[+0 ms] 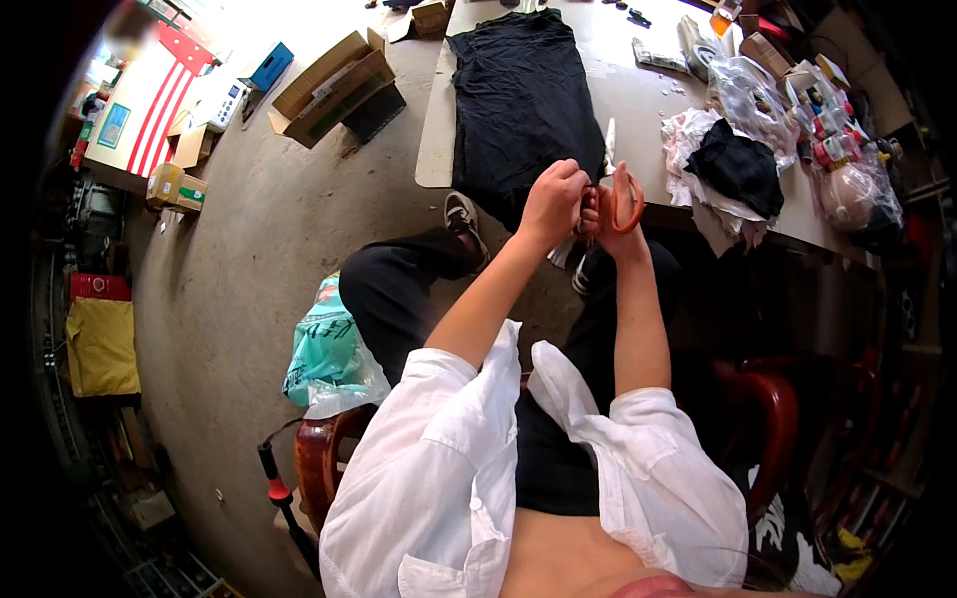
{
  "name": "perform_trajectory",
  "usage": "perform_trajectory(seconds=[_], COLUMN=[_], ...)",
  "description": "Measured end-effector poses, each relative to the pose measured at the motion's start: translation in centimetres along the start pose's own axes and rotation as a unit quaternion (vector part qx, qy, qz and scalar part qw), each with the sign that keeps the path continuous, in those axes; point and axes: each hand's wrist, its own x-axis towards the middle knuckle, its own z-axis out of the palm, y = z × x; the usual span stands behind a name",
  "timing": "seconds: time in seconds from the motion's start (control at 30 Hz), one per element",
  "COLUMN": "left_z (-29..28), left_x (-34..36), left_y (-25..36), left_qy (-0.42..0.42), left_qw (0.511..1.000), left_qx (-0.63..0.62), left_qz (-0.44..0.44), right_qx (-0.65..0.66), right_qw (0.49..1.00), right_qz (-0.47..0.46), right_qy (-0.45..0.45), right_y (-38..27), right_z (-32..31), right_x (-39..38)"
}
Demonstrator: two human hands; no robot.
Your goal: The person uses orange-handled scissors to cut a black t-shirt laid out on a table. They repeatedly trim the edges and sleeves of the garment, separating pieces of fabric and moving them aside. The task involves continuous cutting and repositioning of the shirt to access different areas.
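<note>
My two hands meet at the table's near edge, just before a large black cloth (523,90) that hangs over that edge. My left hand (554,206) is closed, fingertips pinched against the other hand; whatever lies between them is too small to make out. In my right hand (605,221) is a pair of scissors (636,212). Their orange handle loops stand up on the hand's outer side, and the blades are mostly hidden. Beyond my right fingers, a white pointed thing (610,140) lies beside the cloth.
On the table's (436,149) right lie pale rags topped by a black cloth (736,167), and clear plastic bags (748,90). An open cardboard box (334,88) stands left of the table. A turquoise plastic bag (327,349) sits by my left knee, next to the wooden chair arm (319,448).
</note>
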Motion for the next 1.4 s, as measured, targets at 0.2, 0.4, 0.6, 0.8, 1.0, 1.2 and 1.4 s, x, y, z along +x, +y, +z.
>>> perform_trajectory(seconds=[0.2,0.4,0.6,0.8,1.0,1.2,1.4], left_z=[-0.6,-0.5,2.0,5.7,6.7,4.7,2.7], left_x=[-0.2,-1.2,0.0,4.3,4.8,5.4,5.6], left_y=[-0.3,-0.6,-3.6,-3.1,-4.4,-4.9,-5.1], left_qy=[0.001,0.014,0.018,0.046,0.004,-0.052,-0.047], left_qw=[1.000,0.996,0.940,0.984,0.978,0.984,0.980], left_qx=[-0.027,-0.046,0.252,0.165,0.169,0.154,0.166], left_qz=[-0.011,-0.073,-0.228,-0.047,-0.123,-0.069,-0.103], right_qx=[0.000,-0.073,-0.067,-0.098,-0.037,0.003,0.066], right_qw=[0.998,0.994,0.991,0.992,0.994,0.988,0.981], right_qz=[0.057,0.085,0.118,0.076,0.104,0.115,0.143], right_qy=[-0.002,0.007,-0.003,0.011,-0.011,-0.107,-0.114], right_y=[-2.5,-4.2,-4.2,-3.5,-3.7,-4.0,-3.7], right_z=[-0.8,-1.9,-3.0,-2.8,-2.2,-1.8,-0.5], right_x=[1.8,2.1,1.9,2.0,1.1,2.1,2.2])
